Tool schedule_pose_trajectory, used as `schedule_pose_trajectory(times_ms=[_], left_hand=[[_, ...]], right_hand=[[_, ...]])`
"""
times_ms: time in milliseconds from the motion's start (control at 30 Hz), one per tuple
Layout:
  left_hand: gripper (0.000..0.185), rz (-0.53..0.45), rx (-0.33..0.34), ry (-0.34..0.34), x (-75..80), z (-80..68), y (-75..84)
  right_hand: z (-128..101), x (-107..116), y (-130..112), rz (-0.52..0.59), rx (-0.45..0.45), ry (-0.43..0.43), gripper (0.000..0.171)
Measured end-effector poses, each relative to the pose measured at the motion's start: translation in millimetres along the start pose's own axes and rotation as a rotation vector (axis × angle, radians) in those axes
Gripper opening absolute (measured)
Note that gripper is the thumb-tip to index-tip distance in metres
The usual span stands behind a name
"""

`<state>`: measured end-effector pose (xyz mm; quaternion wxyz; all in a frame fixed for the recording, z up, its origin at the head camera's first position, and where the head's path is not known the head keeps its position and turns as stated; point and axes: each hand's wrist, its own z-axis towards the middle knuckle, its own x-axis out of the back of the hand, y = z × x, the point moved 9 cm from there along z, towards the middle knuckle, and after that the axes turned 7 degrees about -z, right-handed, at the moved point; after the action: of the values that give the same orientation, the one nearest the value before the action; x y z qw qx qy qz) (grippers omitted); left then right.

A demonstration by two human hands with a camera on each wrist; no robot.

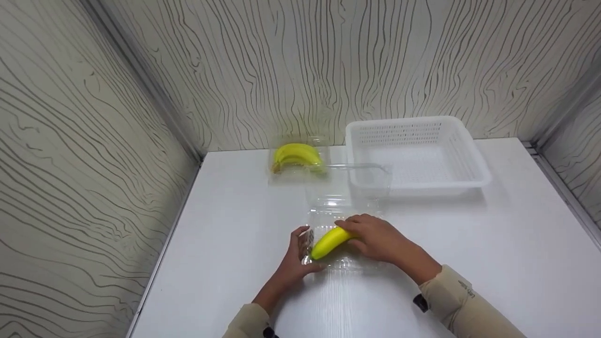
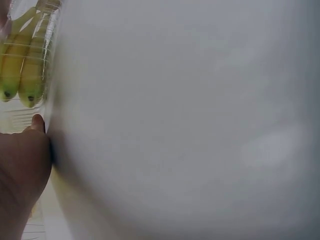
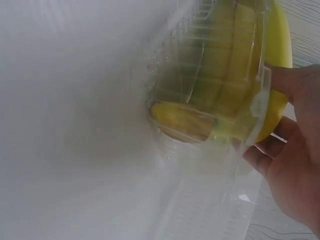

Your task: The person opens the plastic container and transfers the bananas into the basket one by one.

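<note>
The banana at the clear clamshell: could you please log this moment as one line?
right hand: holds banana | left hand: grips clear clamshell edge | second clamshell with bananas, white basket: behind, untouched

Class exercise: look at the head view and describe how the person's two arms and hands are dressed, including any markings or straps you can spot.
Both hands are bare, without gloves or rings that can be seen. The left hand and right hand come out of long beige sleeves that end at the wrists. The right sleeve carries small dark lettering, too small to read. A dark strap or device sits under each wrist, near the cuffs.
</note>
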<state>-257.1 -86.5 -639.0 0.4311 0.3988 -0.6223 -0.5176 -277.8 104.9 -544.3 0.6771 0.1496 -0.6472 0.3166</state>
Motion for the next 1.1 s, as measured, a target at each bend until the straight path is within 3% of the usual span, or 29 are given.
schedule_pose_trajectory(times_ms=[467, 733, 1100], left_hand=[[0.104, 0.009, -0.001, 0.007, 2.2, -0.8, -3.5], [0.105, -0.019, 0.016, 0.001, 1.0, 0.2, -4.6], [0.104, 0.003, -0.001, -0.001, 1.0, 0.3, -1.3]], right_hand=[[7, -4, 6, 0.054, -0.069, -0.005, 0.046], [5, -9, 11, 0.141, -0.066, 0.07, 0.041], [4, -10, 12, 0.156, -0.093, 0.077, 0.044]])
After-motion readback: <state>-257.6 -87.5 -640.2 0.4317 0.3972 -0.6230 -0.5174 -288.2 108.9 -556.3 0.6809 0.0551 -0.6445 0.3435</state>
